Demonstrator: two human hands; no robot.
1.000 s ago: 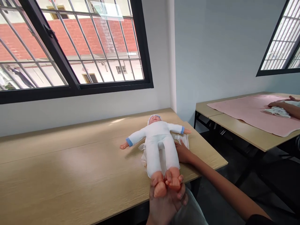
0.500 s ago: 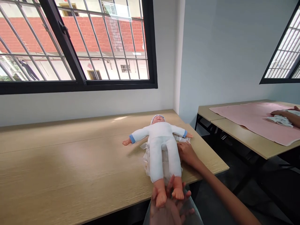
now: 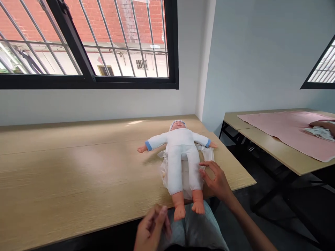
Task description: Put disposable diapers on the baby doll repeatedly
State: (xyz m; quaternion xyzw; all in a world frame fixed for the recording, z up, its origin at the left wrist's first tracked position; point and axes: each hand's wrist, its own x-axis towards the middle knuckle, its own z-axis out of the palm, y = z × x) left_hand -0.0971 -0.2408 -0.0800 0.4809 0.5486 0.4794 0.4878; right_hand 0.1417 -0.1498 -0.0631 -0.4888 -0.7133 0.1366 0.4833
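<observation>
A baby doll (image 3: 180, 144) in a white suit with blue cuffs lies on its back on the wooden table (image 3: 78, 174), arms spread, bare feet past the front edge. Beneath its hips and legs is a crinkled white diaper (image 3: 185, 174), partly hidden, with one flap showing at the right. My right hand (image 3: 216, 177) is beside the doll's leg at the right, fingers apart and holding nothing. Just off the table's front edge, left of the doll's feet, my left hand (image 3: 154, 226) has curled, slightly blurred fingers; what they hold, if anything, cannot be made out.
At the right, a second table (image 3: 288, 165) bears a pink mat (image 3: 282, 132). Another person's hand (image 3: 323, 124) rests there by a white cloth (image 3: 319, 132). Behind the near table are a wall and a barred window (image 3: 125, 83).
My left hand has left the doll's feet and moved left, its fingers curling. My right hand has come away from under the doll's side and opened. The view has tilted down.
</observation>
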